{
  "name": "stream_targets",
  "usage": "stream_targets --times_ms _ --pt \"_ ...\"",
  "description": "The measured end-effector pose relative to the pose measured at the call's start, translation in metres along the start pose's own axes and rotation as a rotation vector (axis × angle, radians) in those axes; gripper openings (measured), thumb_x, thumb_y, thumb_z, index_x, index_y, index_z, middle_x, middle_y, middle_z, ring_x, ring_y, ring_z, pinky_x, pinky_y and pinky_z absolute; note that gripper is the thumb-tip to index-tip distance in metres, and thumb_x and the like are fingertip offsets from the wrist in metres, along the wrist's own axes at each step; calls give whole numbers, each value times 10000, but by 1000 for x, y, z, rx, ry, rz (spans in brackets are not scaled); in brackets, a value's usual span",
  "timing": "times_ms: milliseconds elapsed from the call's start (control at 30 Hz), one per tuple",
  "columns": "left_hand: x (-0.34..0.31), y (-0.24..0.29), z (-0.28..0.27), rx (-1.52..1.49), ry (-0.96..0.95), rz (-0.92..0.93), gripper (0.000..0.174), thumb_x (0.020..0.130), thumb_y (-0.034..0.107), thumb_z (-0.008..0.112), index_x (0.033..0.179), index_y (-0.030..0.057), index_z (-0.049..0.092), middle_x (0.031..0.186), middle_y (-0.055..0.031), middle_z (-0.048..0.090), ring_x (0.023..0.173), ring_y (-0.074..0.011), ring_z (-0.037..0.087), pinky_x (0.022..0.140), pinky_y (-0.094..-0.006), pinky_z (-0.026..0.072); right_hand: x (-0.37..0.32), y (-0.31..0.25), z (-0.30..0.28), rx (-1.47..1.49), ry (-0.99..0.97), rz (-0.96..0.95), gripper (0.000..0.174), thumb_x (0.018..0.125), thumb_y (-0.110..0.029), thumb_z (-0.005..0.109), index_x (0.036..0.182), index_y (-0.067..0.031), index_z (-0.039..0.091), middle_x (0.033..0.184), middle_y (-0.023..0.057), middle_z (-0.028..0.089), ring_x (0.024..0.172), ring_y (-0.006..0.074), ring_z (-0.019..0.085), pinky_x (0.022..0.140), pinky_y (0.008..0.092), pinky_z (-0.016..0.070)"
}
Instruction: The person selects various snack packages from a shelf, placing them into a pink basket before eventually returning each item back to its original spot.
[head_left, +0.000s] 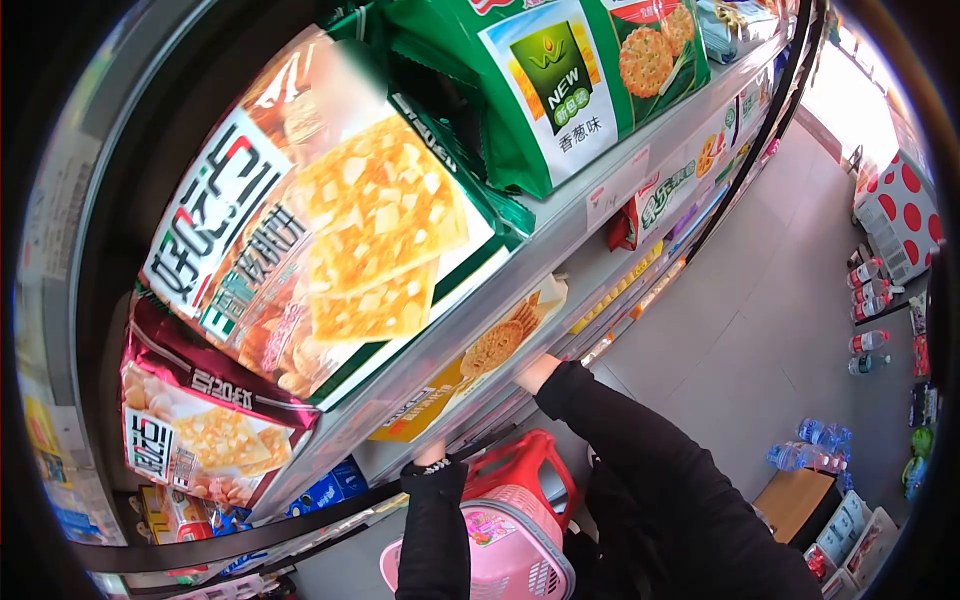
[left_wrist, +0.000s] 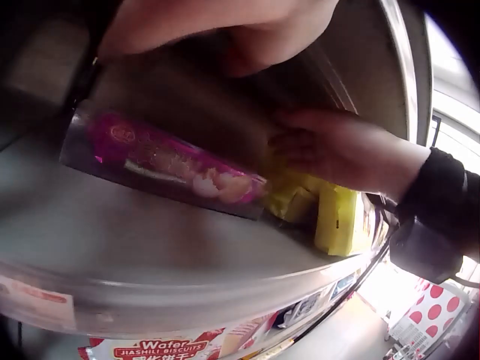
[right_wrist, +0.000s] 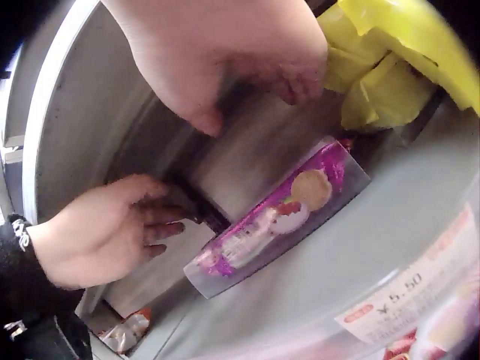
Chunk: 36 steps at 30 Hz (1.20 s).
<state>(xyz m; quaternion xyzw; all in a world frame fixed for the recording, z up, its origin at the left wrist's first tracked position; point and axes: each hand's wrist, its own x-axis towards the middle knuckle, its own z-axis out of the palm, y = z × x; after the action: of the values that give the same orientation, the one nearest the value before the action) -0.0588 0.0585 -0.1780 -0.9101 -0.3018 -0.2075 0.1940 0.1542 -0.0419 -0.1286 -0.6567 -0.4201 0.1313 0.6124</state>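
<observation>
A purple biscuit package (left_wrist: 176,165) (right_wrist: 281,210) with a clear front panel stands on the grey shelf between the two hands. My left hand (head_left: 430,456) (left_wrist: 225,30) (right_wrist: 105,232) reaches in near one end of it, fingers spread and slightly bent, holding nothing visible. Above the other end, beside yellow packages (left_wrist: 337,217) (right_wrist: 390,86), is my right hand (head_left: 538,372) (left_wrist: 349,150) (right_wrist: 232,56), its fingers loosely bent with nothing seen in them. In the head view, a yellow biscuit box (head_left: 470,365) at the shelf front hides most of both hands' fingers.
Large green (head_left: 545,100) and maroon (head_left: 200,430) biscuit bags fill the upper shelf. A pink basket (head_left: 510,555) with a red handle (head_left: 540,465) is below the hands. The aisle floor (head_left: 720,300) runs along the right, with bottles (head_left: 868,300) and a cardboard box (head_left: 795,500) beyond.
</observation>
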Motion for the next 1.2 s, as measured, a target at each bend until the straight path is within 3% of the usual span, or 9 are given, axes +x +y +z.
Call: stream_targets --times_ms 100,467,1033,1200 --pt "-28 -7 -9 31 -33 -14 225 797 160 440 931 61 591 895 -91 590 870 -238 555 755 -331 434 4 4 -2 18 -13 0 295 712 -125 560 985 -17 532 1021 133 545 977 263 503 809 339 412" --pt "-16 8 -1 120 -135 -56 225 798 158 438 932 62 591 902 -96 590 872 -238 555 763 -330 430 15 8 -13 62 -42 -7 301 709 -127 565 985 -14 530 1018 136 544 969 269 505 806 340 412" --pt "-30 -22 -7 255 -304 -126 226 801 156 434 933 64 592 912 -104 588 874 -238 554 776 -329 425 14 -6 -15 124 -98 -10 310 705 -131 575 986 -10 526 1013 142 544 957 278 509 802 342 414" --pt "-51 1 -18 302 -352 -150 226 801 155 433 933 64 592 916 -106 588 875 -238 554 779 -329 424 7 -16 -11 149 -117 -15 313 704 -132 577 986 -9 525 1011 144 543 953 280 510 801 342 414"
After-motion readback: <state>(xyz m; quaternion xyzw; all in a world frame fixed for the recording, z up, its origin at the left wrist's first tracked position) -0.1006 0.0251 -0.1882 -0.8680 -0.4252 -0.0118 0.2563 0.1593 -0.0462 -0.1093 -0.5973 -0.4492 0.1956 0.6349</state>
